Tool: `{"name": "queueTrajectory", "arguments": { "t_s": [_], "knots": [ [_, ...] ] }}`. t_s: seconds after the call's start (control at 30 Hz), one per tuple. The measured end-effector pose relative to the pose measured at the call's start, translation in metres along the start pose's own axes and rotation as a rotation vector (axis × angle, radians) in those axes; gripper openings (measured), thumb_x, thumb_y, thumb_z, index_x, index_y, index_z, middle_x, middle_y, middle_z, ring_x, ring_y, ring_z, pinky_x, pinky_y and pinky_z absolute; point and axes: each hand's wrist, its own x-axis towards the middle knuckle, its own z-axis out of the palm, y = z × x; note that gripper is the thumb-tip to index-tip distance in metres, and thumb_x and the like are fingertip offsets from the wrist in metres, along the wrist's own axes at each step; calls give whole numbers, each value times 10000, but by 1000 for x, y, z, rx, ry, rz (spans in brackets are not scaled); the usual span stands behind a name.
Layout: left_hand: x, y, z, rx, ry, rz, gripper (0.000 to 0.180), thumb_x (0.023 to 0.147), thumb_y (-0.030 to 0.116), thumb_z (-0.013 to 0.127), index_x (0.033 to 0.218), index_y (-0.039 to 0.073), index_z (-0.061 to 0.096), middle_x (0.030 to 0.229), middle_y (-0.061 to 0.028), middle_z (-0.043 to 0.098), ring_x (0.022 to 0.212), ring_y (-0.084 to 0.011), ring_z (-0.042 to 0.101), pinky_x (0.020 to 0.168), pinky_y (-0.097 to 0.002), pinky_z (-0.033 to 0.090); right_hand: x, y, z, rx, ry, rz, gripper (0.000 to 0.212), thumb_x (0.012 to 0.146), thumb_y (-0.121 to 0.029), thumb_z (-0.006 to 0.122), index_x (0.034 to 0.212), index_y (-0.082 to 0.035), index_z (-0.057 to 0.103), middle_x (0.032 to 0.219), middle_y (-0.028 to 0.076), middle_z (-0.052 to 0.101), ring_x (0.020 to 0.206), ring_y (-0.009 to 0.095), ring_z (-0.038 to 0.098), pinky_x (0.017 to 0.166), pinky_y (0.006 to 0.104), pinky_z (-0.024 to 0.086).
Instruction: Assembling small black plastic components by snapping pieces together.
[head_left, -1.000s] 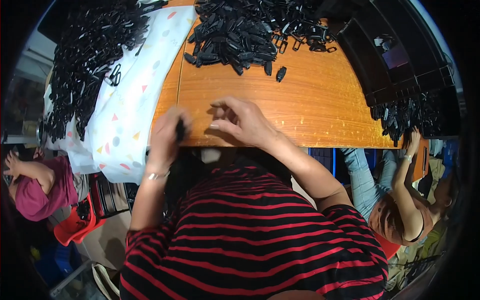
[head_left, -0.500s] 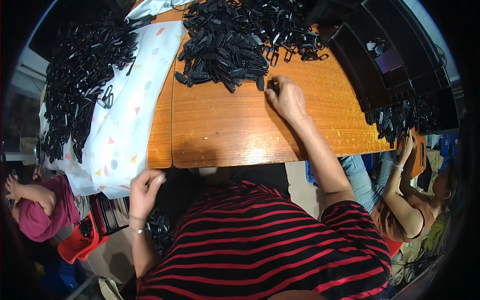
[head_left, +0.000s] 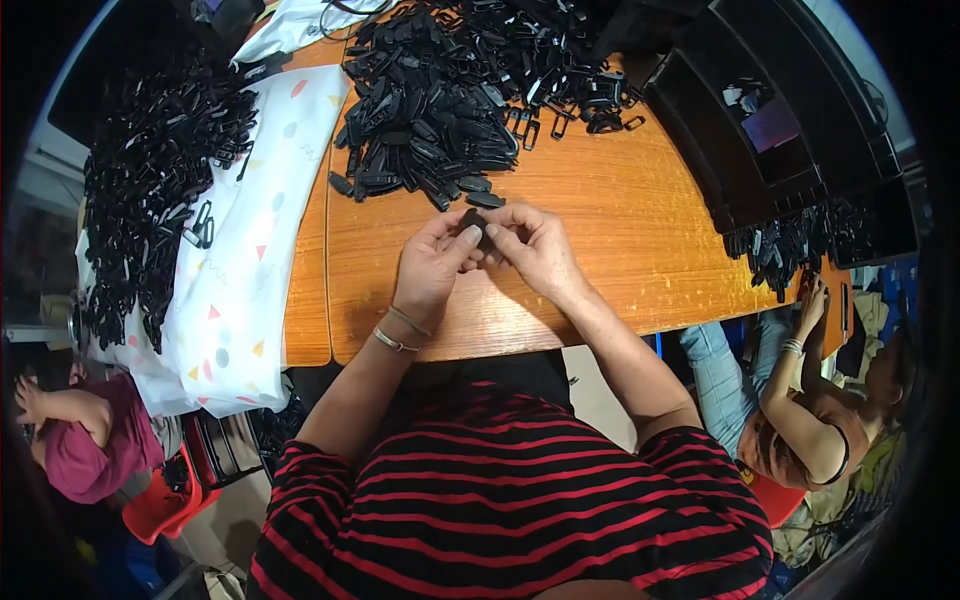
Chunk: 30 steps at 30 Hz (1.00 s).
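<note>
Between my two hands, just in front of a heap of parts, I hold a small black plastic piece (head_left: 477,228); much of it is covered by my fingers. My left hand (head_left: 435,262) pinches it from the left with thumb and fingers. From the right, my right hand (head_left: 540,250) closes on the same piece, its thumb against it. The heap of black plastic pieces (head_left: 430,130), long rounded ones in front, lies right beyond my fingertips. One loose black piece (head_left: 485,200) lies close to my right fingers.
A patterned white sheet (head_left: 240,270) bears another black heap (head_left: 150,190) at the left. Open rectangular black links (head_left: 530,125) lie at the far right of the main heap. A black crate (head_left: 690,130) stands tilted on the right. Co-workers sit on both sides.
My left hand has come up from below the table edge to meet my right hand. My right hand has moved left and nearer, away from the heap, with the black piece.
</note>
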Motion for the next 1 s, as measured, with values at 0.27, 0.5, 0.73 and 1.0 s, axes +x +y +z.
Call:
{"name": "queueTrajectory", "arguments": {
  "t_s": [0.27, 0.5, 0.73, 1.0],
  "knots": [
    [6, -1, -13, -14, 76, -9, 185, 949, 124, 577, 1098, 15, 582, 847, -17, 624, 704, -75, 573, 640, -196, 463, 91, -3, -75, -1230, 236, -344, 116, 826, -63, 642, 931, -38, 685, 956, 99, 625, 826, 285, 626, 731, 391, 547],
    [3, -3, -7, 75, 53, 4, 202, 936, 123, 596, 1097, 2, 578, 829, -31, 624, 698, -75, 578, 647, -204, 477, 123, 0, -89, -1427, 49, -607, 450, 795, -20, 582, 1237, -102, 583, 1168, 115, 554, 1089, 317, 530, 942, 395, 450],
    [3, -4, -12, 91, 28, 23, 197, 934, 121, 599, 1086, -1, 576, 810, -32, 619, 691, -80, 584, 635, -210, 479, 74, -13, -82, -1382, -124, -438, 390, 828, -52, 573, 1218, -60, 585, 1200, 126, 562, 1058, 340, 570, 914, 403, 467],
    [4, -2, -11, 84, 32, -11, 184, 935, 128, 601, 1078, 14, 584, 820, -27, 624, 682, -72, 578, 629, -203, 474, 31, 9, -78, -1234, 121, -592, 226, 824, -42, 639, 1050, -34, 644, 1128, 126, 587, 961, 316, 617, 739, 401, 536]
  ]
}}
